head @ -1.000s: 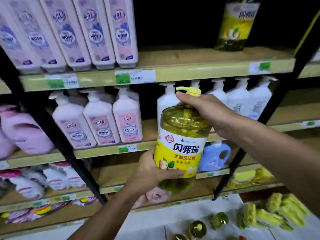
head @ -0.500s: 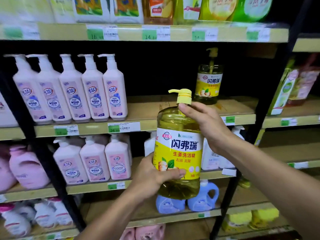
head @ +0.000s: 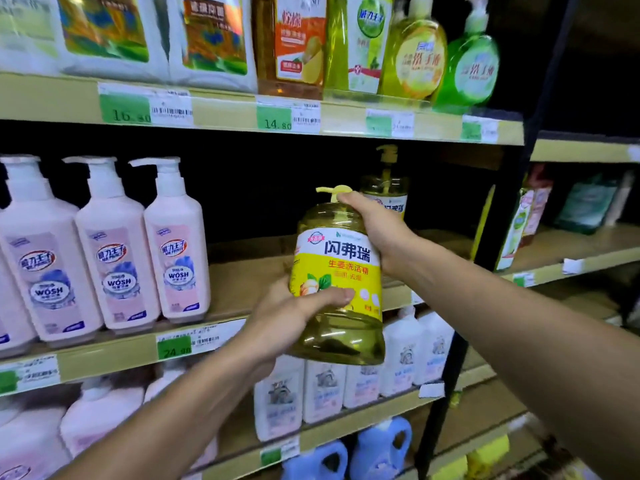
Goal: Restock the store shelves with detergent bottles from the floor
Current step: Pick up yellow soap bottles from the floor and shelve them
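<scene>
Hands (head: 287, 322) grip detergent bottle (head: 337, 258), pump (head: 329, 190) part-hidden

Your two arms are bare and smooth all the way back from the grip to the edge of view, your left hand (head: 277, 327) shows a thumb with a short, round nail at the grip, and your right hand (head: 379, 230) shows its bare back and a slim wrist behind it.

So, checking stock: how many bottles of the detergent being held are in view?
2: one detergent bottle gripped by left hand and right hand; a second bottle stands on the middle shelf behind it. Others possibly hidden.
</scene>
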Tool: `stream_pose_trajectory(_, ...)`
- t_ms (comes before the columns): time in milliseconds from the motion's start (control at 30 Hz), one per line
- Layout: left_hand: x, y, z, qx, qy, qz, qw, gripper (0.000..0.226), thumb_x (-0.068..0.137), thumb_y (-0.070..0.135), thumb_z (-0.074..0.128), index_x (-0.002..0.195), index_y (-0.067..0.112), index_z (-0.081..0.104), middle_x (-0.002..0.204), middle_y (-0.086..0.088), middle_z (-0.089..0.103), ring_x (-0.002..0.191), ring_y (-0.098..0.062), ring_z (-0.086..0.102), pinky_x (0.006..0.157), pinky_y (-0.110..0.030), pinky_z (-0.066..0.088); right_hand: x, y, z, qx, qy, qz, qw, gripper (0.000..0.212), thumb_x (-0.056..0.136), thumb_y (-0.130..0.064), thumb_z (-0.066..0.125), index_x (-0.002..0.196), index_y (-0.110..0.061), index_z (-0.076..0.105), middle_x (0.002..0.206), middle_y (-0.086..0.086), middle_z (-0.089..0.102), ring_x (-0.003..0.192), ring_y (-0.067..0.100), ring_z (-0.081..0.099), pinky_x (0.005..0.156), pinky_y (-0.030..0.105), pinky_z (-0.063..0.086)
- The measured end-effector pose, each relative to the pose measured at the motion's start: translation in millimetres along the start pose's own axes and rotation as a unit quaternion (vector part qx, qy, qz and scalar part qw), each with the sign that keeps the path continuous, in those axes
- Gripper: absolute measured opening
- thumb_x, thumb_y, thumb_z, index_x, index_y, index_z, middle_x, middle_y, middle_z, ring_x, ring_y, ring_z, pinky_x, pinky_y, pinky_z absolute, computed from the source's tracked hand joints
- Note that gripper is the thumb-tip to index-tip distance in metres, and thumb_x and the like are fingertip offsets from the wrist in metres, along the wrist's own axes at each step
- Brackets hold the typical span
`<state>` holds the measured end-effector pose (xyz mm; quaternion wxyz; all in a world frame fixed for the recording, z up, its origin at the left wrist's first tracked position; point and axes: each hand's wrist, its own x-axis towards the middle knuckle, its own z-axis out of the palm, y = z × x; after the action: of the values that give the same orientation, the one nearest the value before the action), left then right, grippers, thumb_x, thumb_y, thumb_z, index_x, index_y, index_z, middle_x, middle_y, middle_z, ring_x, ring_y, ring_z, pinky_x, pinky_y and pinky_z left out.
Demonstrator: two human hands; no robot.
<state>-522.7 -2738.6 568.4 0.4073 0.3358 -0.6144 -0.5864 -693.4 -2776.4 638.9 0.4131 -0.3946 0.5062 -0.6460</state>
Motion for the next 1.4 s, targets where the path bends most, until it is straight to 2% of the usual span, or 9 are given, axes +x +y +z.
stream_pose_trajectory(100, 21.5, 7.9, -6.2, -0.003, 0.023, -0.013, 1.000, 0.071, 0.044, 0.043, 0.089, 0.108, 0.015, 0.073, 0.097, -0.003, 0.079, 0.091, -0.024, 0.077, 0.088, -0.042, 0.060, 20.7, -5.7, 9.0, 0.028, 0.006, 0.024, 0.999, 0.055, 0.077, -0.031, 0.080, 0.124, -0.009, 0.063, 0.113, 0.020, 0.072, 0.084, 0.034, 0.074, 0.071, 0.045, 0.062)
stream_pose_trajectory(233, 48.5, 17.4, -11.9, -0.006, 0.048, 0.011, 0.999, 0.051, 0.056, 0.028, 0.093, 0.101, 0.014, 0.074, 0.089, -0.002, 0.080, 0.080, -0.020, 0.078, 0.061, -0.027, 0.060, 48.5, -18.7, 22.1, 0.026, 0.023, 0.026, 0.999, 0.054, 0.075, -0.032, 0.080, 0.117, -0.003, 0.063, 0.096, 0.018, 0.076, 0.071, 0.032, 0.074, 0.065, 0.043, 0.061)
stream_pose_trajectory(367, 68.4, 24.6, -19.1, 0.019, 0.079, 0.020, 0.997, 0.064, 0.045, 0.035, 0.097, 0.102, 0.016, 0.074, 0.090, -0.001, 0.080, 0.083, -0.020, 0.078, 0.075, -0.033, 0.059, 73.0, -28.0, 31.7, 0.019, 0.021, 0.026, 0.999, 0.045, 0.073, -0.034, 0.082, 0.101, -0.008, 0.058, 0.086, 0.015, 0.075, 0.059, 0.029, 0.073, 0.051, 0.037, 0.058)
stream_pose_trajectory(533, 92.2, 27.5, -22.4, 0.033, 0.099, 0.045, 0.994, 0.074, 0.044, 0.049, 0.095, 0.107, 0.019, 0.071, 0.093, 0.003, 0.080, 0.084, -0.016, 0.077, 0.067, -0.027, 0.060, 98.2, -30.8, 41.0, 0.043, 0.009, 0.020, 0.999, 0.070, 0.067, -0.038, 0.087, 0.123, -0.013, 0.050, 0.096, 0.016, 0.075, 0.068, 0.033, 0.075, 0.068, 0.053, 0.062)
stream_pose_trajectory(633, 109.7, 22.6, -22.6, 0.048, 0.112, 0.055, 0.991, 0.079, 0.039, 0.047, 0.095, 0.108, 0.019, 0.069, 0.092, 0.005, 0.079, 0.084, -0.013, 0.077, 0.065, -0.023, 0.059, 113.1, -27.3, 39.1, 0.056, 0.025, -0.015, 0.998, 0.054, 0.068, -0.032, 0.088, 0.105, -0.016, 0.053, 0.094, 0.012, 0.072, 0.072, 0.030, 0.073, 0.068, 0.047, 0.063)
stream_pose_trajectory(800, 140.6, 0.0, -26.9, 0.057, 0.131, 0.054, 0.988, 0.095, 0.027, 0.039, 0.093, 0.115, 0.019, 0.065, 0.102, 0.002, 0.078, 0.097, -0.020, 0.074, 0.091, -0.039, 0.059, 126.6, -16.3, 39.3, 0.025, -0.019, -0.099, 0.995, 0.017, 0.078, -0.014, 0.082, 0.092, -0.012, 0.073, 0.087, 0.007, 0.075, 0.065, 0.013, 0.070, 0.056, 0.021, 0.056)
stream_pose_trajectory(1033, 169.7, -17.3, -38.5, 0.060, 0.106, 0.066, 0.990, 0.080, 0.030, 0.024, 0.097, 0.104, 0.018, 0.070, 0.098, 0.002, 0.079, 0.092, -0.016, 0.076, 0.072, -0.024, 0.060, 134.0, -7.2, 34.5, -0.025, -0.045, -0.155, 0.987, 0.030, 0.080, -0.018, 0.080, 0.107, -0.006, 0.075, 0.099, 0.010, 0.077, 0.093, 0.026, 0.074, 0.088, 0.039, 0.059)
stream_pose_trajectory(1233, 179.2, -23.6, -37.3, 0.067, 0.076, 0.073, 0.992, 0.095, 0.037, 0.013, 0.097, 0.126, 0.009, 0.062, 0.113, -0.008, 0.076, 0.108, -0.026, 0.072, 0.094, -0.040, 0.057, 138.3, 4.1, 23.3, 0.010, -0.046, -0.175, 0.984, 0.023, 0.080, -0.017, 0.080, 0.100, -0.007, 0.077, 0.089, 0.006, 0.078, 0.080, 0.018, 0.074, 0.078, 0.031, 0.059)
stream_pose_trajectory(1400, 185.3, -23.5, -45.9, 0.088, 0.054, 0.059, 0.993, 0.086, 0.038, 0.021, 0.098, 0.118, 0.012, 0.069, 0.110, -0.004, 0.077, 0.105, -0.021, 0.073, 0.097, -0.041, 0.057, 140.8, 7.5, 25.0, -0.003, -0.034, -0.181, 0.983, 0.034, 0.080, -0.024, 0.081, 0.109, -0.007, 0.075, 0.097, 0.007, 0.078, 0.091, 0.022, 0.075, 0.088, 0.036, 0.059)
